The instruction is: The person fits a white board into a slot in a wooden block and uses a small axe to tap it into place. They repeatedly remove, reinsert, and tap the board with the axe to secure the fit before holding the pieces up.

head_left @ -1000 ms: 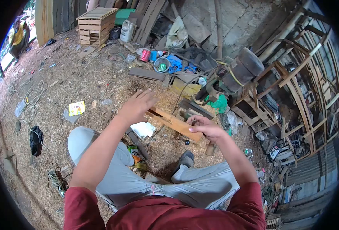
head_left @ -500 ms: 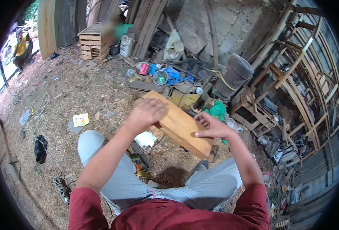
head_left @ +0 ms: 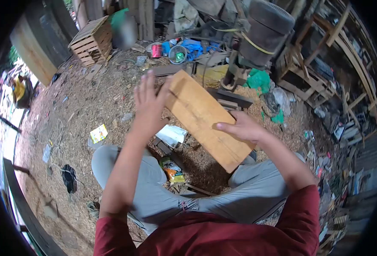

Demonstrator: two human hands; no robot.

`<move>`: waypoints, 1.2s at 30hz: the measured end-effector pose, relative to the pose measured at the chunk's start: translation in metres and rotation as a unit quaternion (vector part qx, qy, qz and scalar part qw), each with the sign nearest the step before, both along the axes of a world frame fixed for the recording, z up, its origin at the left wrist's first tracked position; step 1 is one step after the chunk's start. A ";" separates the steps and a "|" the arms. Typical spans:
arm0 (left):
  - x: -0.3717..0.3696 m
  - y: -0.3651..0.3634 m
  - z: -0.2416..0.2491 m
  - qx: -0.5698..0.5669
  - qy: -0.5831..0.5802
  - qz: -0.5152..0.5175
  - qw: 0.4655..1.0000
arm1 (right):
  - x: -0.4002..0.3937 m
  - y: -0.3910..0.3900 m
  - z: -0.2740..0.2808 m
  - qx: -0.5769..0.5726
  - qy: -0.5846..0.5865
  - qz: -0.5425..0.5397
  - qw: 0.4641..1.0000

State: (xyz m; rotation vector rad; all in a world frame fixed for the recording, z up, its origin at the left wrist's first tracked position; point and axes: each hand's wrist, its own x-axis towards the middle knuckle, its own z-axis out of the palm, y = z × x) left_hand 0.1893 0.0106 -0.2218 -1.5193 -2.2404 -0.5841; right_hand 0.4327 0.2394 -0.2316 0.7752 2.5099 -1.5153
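A wooden board (head_left: 203, 121) slants across the middle of the view, its broad face turned up toward me and marked with dark lines. My right hand (head_left: 247, 129) grips its right edge, thumb flat on the face and the other fingers underneath, out of sight. At the upper left edge, my left hand (head_left: 148, 106) is raised with its fingers spread, slightly blurred. Its index finger overlaps the board's corner in this view. Behind the board, a dark flat bar (head_left: 235, 97) lies low among wood shavings.
Shavings cover the ground around my bent knees. Below the board lie a white sheet-like object (head_left: 171, 135) and a colourful packet (head_left: 173, 170). A slatted crate (head_left: 90, 42), a dark barrel (head_left: 265, 32), a green bag (head_left: 259, 81) and wooden frames (head_left: 310, 68) stand beyond. Someone in yellow (head_left: 21, 89) is far left.
My left hand has lifted off the board's top and opened, fingers spread. The board has tipped so its broad face shows more. My view has shifted.
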 end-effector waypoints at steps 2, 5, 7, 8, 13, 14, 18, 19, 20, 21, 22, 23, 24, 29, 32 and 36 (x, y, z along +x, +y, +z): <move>-0.013 0.004 -0.008 0.013 -0.123 -0.024 0.992 | 0.006 0.000 -0.008 0.064 0.027 -0.025 0.997; -0.042 0.030 -0.038 0.117 -0.168 -0.053 0.977 | 0.007 -0.008 0.009 0.190 0.077 -0.052 0.977; -0.041 0.046 -0.034 0.205 -0.328 0.009 0.922 | 0.007 -0.006 0.011 0.282 0.117 -0.043 0.951; -0.040 0.054 -0.037 0.201 -0.327 0.006 0.923 | 0.006 -0.005 0.011 0.279 0.117 -0.047 0.952; -0.064 0.079 -0.054 0.448 -0.718 0.095 0.524 | 0.000 -0.012 0.035 0.214 0.186 -0.074 0.956; -0.072 0.081 -0.057 0.459 -0.795 0.088 0.387 | -0.003 -0.012 0.032 0.215 0.185 -0.073 0.956; -0.070 0.092 -0.069 0.254 -0.795 -0.527 0.161 | -0.007 -0.012 0.029 0.279 0.223 -0.067 0.932; -0.069 0.096 -0.067 0.256 -0.806 -0.514 0.146 | -0.006 -0.012 0.029 0.275 0.210 -0.081 0.935; -0.067 0.101 -0.060 0.255 -0.818 -0.499 0.130 | -0.005 -0.009 0.030 0.274 0.208 -0.083 0.935; -0.062 0.106 -0.050 0.254 -0.820 -0.497 0.128 | -0.004 -0.005 0.030 0.285 0.238 -0.087 0.924; -0.058 0.110 -0.040 0.329 -0.886 -0.260 0.196 | -0.003 -0.003 0.030 0.295 0.268 -0.088 0.913; -0.057 0.114 -0.036 0.380 -0.890 -0.005 0.251 | -0.002 -0.004 0.029 0.293 0.264 -0.087 0.915; -0.059 0.118 -0.043 0.381 -0.891 0.000 0.247 | 0.000 -0.005 0.027 0.289 0.278 -0.110 0.910; -0.002 0.116 -0.014 0.359 -0.888 -0.067 0.279 | 0.010 -0.009 0.023 0.263 0.278 -0.099 0.919; 0.001 0.120 -0.025 0.287 -0.889 -0.206 0.293 | 0.019 -0.011 0.010 0.260 0.256 -0.102 0.925; -0.001 0.128 -0.046 0.305 -0.901 -0.106 0.291 | 0.029 -0.014 0.013 0.249 0.282 -0.127 0.918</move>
